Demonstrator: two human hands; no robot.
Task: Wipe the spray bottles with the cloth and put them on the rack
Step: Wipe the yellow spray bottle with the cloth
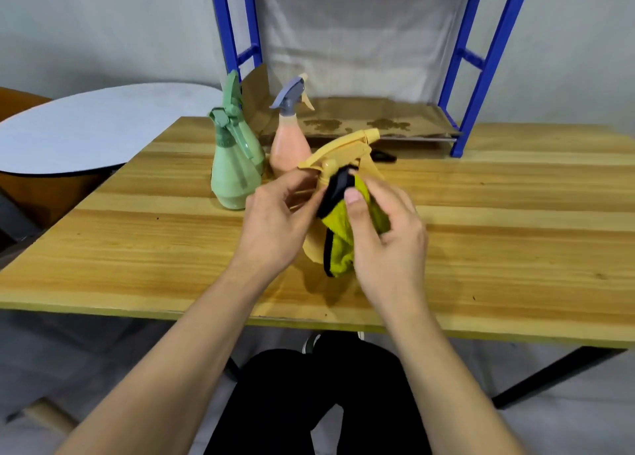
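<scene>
Above the wooden table I hold a yellow spray bottle. My left hand grips its body from the left. My right hand presses a yellow cloth with a black edge against the bottle's neck and side, thumb on top of the cloth. Most of the bottle's body is hidden by the cloth and my hands. Two green spray bottles stand close together at the back left. A pink bottle with a grey trigger head stands just to their right. The blue rack rises behind them with a brown lower shelf.
A white round tabletop lies to the left, beyond the wooden table. A small black object lies near the rack's front edge. My legs in black trousers show under the table's near edge.
</scene>
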